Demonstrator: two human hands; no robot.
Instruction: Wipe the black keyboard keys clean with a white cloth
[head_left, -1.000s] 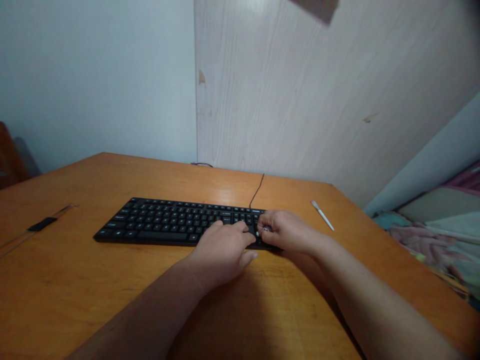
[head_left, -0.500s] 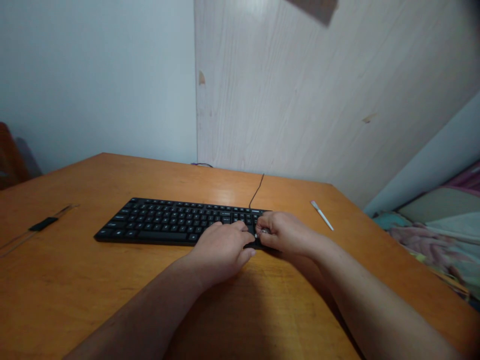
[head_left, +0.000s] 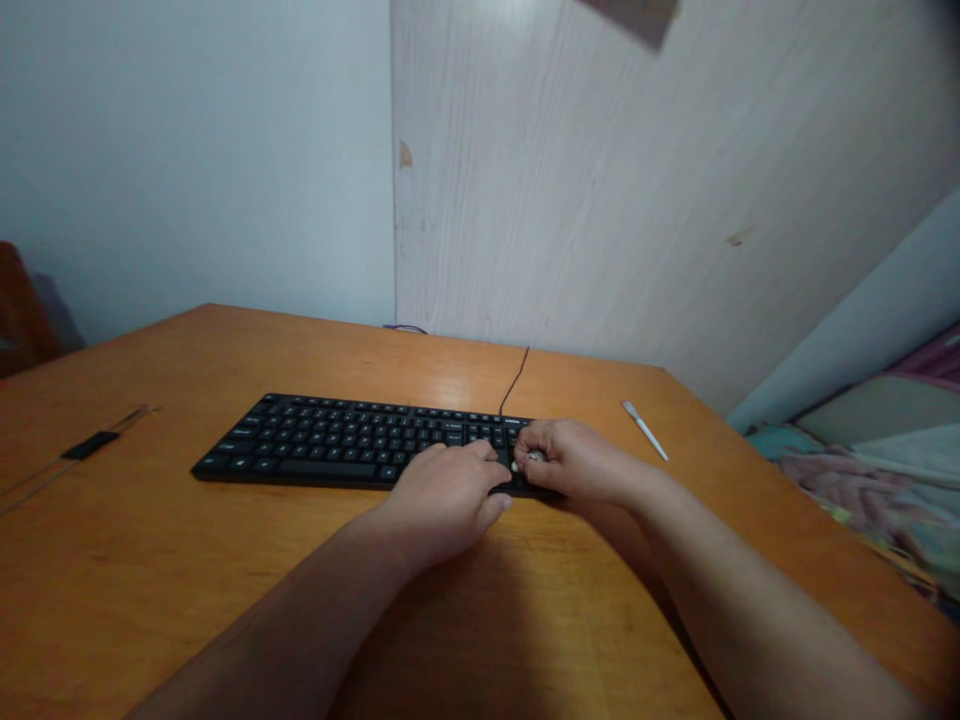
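Black keyboard (head_left: 322, 440), left hand (head_left: 448, 495) partly covering it; white tool (head_left: 646, 432) rightward, cable (head_left: 514, 382) behind

Long black rectangular plastic keyboard (head_left: 322, 435) looks pretty matt. Flat orange-brown wooden table (head_left: 172, 560) is smooth, kinda glossy.

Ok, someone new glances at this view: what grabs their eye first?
Probably the black keyboard on the wooden table, with the left hand resting on its right part and the right hand curled at its right end. After that, the thin white brush lying to the right, beyond the right hand.
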